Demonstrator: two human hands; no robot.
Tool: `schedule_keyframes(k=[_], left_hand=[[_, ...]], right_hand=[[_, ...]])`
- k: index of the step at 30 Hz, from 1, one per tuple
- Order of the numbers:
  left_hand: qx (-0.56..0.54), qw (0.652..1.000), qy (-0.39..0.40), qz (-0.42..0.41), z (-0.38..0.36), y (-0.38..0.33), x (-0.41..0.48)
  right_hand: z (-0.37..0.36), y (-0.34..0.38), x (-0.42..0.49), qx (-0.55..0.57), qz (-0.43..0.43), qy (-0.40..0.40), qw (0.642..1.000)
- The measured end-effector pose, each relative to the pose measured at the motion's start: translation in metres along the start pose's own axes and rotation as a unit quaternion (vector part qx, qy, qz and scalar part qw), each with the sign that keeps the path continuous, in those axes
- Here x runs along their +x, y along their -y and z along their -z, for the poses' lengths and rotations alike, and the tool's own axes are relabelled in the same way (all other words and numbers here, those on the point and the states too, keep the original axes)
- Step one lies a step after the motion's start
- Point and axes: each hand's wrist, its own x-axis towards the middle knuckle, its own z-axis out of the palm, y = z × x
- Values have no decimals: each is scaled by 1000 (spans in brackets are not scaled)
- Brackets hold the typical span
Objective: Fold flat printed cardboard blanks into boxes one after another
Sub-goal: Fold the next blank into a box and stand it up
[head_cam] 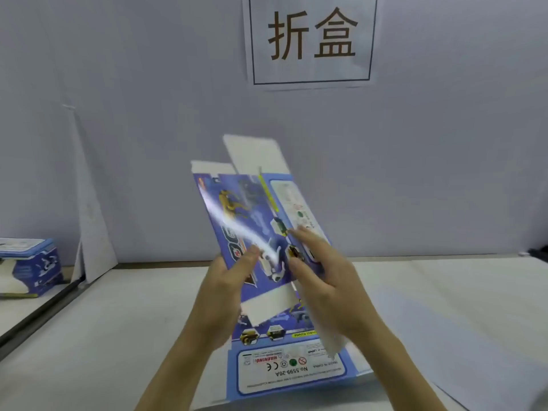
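I hold a flat blue printed cardboard blank point(252, 221) upright and tilted to the left, lifted above the white table point(118, 327), its plain white flaps pointing up towards the wall. My left grip point(225, 292) is clamped on the blank's lower left edge, thumb on the printed face and palm behind it. My right grip point(323, 280) is apart, its fingers lying nearly straight across the printed face near the right-hand crease; the view is blurred there.

Under my wrists a second blue printed blank with a white warning label point(296, 369) lies flat on the table. At the far left stands a folded blue printed box point(32, 262). A white board point(92, 221) leans against the wall beside it. On the pale wall hangs a white paper sign with two dark characters point(311, 40).
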Motion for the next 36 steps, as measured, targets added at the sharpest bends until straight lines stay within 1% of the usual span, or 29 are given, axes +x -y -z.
schedule_keyframes(k=[1,2,4,6,7,9,11,12,13,14,15,16,17,18,19,21,23,25,26,27,29,30,31,33,36], left_hand=[[-12,1000,-15,-3,6,-1,2],[-25,999,-25,-8,11,-5,3],[-61,997,-37,-13,17,-12,5],[-75,996,-41,-6,21,-14,5],[-75,997,-31,-3,23,-14,4],[-110,994,22,-4,26,-14,1],[-151,982,116,-5,28,-17,-2],[-131,977,165,-12,29,-17,-5],[-69,980,186,-14,27,-15,-7],[29,984,178,1,23,-12,-11],[124,983,132,33,16,-8,-14],[180,979,78,62,8,-4,-18],[203,973,37,101,3,0,-20],[203,971,8,128,-1,5,-18],[194,976,-4,100,-4,9,-14],[170,984,44,40,0,7,-7],[118,989,83,32,9,3,1],[67,992,94,47,17,1,4],[53,991,107,61,20,1,4],[48,988,128,76,22,0,4],[31,974,196,108,24,-2,4],[-3,967,223,122,23,-5,3],[-52,961,234,138,22,-8,2],[-122,957,212,155,17,-12,0],[-134,966,153,158,13,-10,2]], right_hand=[[6,-7,2,-73,-25,-10,997],[12,-13,3,-111,-52,2,992],[24,-20,3,-91,-89,53,990],[30,-20,2,-95,-64,86,990],[31,-21,3,-108,-40,80,990],[30,-19,4,-113,6,16,994],[28,-18,3,-136,51,-76,986],[25,-18,2,-157,61,-108,980],[22,-17,1,-170,63,-124,976],[18,-15,-1,-183,64,-131,972],[12,-13,-2,-203,72,-139,967],[6,-10,-3,-232,87,-149,957],[0,-8,-3,-261,103,-158,947],[-4,-5,-4,-284,115,-166,937],[-7,-4,-4,-292,124,-175,932],[-4,-4,-3,-252,99,-208,940],[4,-7,-1,-147,34,-235,960],[11,-8,1,-67,-7,-204,977],[12,-8,1,-54,-5,-187,981],[11,-8,1,-60,10,-174,983],[6,-9,-2,-106,64,-165,979],[4,-10,-3,-129,90,-168,973],[2,-13,-4,-148,114,-173,967],[-2,-19,-5,-185,148,-167,957],[-6,-26,-8,-211,189,-125,951]])
